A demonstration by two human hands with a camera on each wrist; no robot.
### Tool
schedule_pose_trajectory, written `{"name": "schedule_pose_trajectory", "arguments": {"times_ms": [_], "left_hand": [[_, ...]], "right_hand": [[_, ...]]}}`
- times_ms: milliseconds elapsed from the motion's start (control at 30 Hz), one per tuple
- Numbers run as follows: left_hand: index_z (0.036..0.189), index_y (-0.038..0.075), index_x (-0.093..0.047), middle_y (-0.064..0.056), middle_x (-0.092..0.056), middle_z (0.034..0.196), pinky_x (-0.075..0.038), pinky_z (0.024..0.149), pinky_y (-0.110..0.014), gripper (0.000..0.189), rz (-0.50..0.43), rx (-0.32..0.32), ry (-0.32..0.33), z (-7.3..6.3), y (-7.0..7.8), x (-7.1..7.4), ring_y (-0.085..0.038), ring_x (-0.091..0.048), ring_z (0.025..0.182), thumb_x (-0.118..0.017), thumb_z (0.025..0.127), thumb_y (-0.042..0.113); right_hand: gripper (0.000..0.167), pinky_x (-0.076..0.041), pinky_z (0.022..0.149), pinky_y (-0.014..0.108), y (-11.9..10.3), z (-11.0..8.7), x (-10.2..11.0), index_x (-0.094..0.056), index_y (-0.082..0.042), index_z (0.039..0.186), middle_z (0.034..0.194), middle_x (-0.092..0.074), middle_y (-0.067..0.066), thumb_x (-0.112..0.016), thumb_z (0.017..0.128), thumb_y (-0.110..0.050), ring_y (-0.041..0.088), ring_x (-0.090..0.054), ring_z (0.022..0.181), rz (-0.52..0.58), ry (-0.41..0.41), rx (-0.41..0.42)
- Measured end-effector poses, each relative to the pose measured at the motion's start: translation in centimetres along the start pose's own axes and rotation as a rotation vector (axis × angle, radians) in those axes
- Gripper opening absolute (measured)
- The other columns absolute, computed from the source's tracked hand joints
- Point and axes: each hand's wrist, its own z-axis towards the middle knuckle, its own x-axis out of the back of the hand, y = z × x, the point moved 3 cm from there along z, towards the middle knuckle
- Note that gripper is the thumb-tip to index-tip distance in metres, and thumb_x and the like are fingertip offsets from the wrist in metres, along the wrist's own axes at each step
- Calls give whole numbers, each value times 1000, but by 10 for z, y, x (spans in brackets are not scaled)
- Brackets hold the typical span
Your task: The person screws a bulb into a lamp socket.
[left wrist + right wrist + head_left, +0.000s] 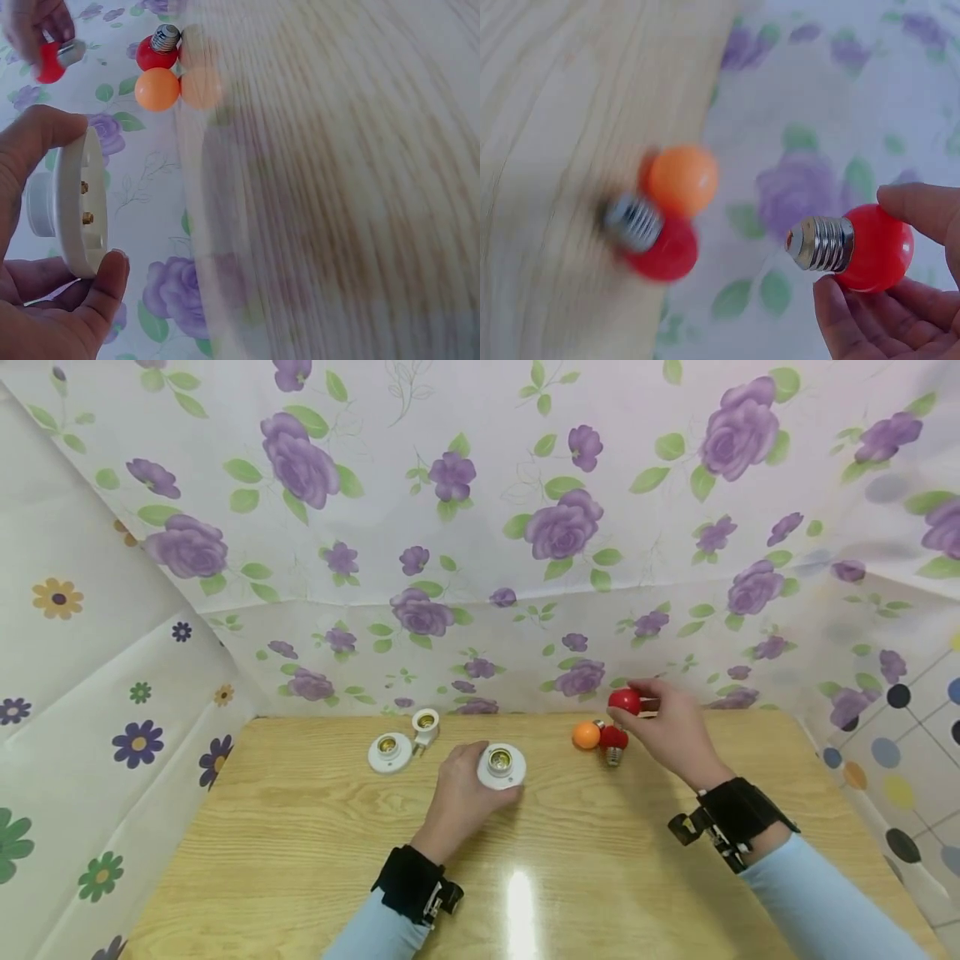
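Note:
My left hand (463,789) grips a round white lamp socket (491,777) by its edge, thumb on one side and fingers on the other. In the left wrist view the socket base (71,202) shows its underside with brass screws. My right hand (675,727) pinches a red light bulb (624,700) by its globe, above the tabletop; in the right wrist view its metal screw base (825,244) points away from the palm. Below that hand lie an orange bulb (586,735) and a second red bulb (614,738), side by side on the table.
Left of my left hand, another round white socket (390,753) and a small white plug-in socket (425,724) rest on the wooden table (300,860). Flowered sheeting (450,568) rises behind the table's back edge and along both sides.

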Motion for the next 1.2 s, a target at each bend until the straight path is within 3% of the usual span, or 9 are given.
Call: {"name": "schedule_pose_trajectory", "arguments": {"times_ms": [133, 333, 467, 533, 733, 967, 1200], "left_hand": [[128, 6, -52, -7, -57, 114, -52, 87, -37, 82, -16, -11, -5, 0, 2, 0, -22, -58, 101, -83, 61, 40], [128, 5, -53, -6, -58, 115, -50, 90, -38, 81, -36, -22, -9, 0, 4, -1, -21, -58, 102, -83, 61, 40], [126, 9, -54, -3, -57, 113, -50, 90, -37, 77, -52, -39, -29, 0, 7, -3, -18, -57, 101, -83, 62, 40], [125, 11, -55, -2, -57, 112, -50, 89, -36, 74, -60, -51, -41, 0, 10, -4, -16, -56, 100, -83, 62, 41], [119, 17, -59, 4, -57, 108, -49, 84, -34, 65, -60, -94, -73, 0, 23, -6, -12, -54, 96, -82, 64, 44], [118, 22, -60, 8, -56, 108, -49, 83, -33, 61, -55, -122, -75, 0, 29, -9, -10, -54, 96, -81, 66, 45], [119, 22, -59, 6, -56, 108, -50, 80, -32, 62, -56, -125, -69, -1, 31, -13, -11, -54, 96, -81, 65, 45]], "right_hand": [[57, -57, 70, 30, -23, -6, -7, -58, -17, 123, 112, -64, 4, -71, 77, -48, 22, -66, 93, 68, -37, 36], [54, -57, 65, 27, -52, -17, -20, -59, -19, 123, 113, -64, 4, -75, 76, -39, 21, -67, 92, 171, -130, 90], [53, -57, 69, 26, -67, -25, -31, -59, -18, 124, 116, -63, 3, -77, 76, -32, 19, -66, 97, 270, -218, 167], [51, -55, 77, 25, -73, -28, -38, -60, -18, 123, 118, -63, 1, -78, 76, -29, 17, -64, 101, 313, -267, 202], [51, -54, 83, 26, -80, -34, -51, -60, -17, 123, 121, -62, -2, -78, 76, -25, 19, -63, 104, 402, -359, 245], [48, -54, 82, 25, -81, -37, -56, -61, -26, 121, 120, -62, -5, -77, 76, -29, 11, -62, 105, 408, -369, 246], [48, -54, 84, 30, -79, -37, -59, -59, -26, 123, 122, -61, -4, -76, 77, -29, 13, -62, 107, 403, -381, 249]]}}
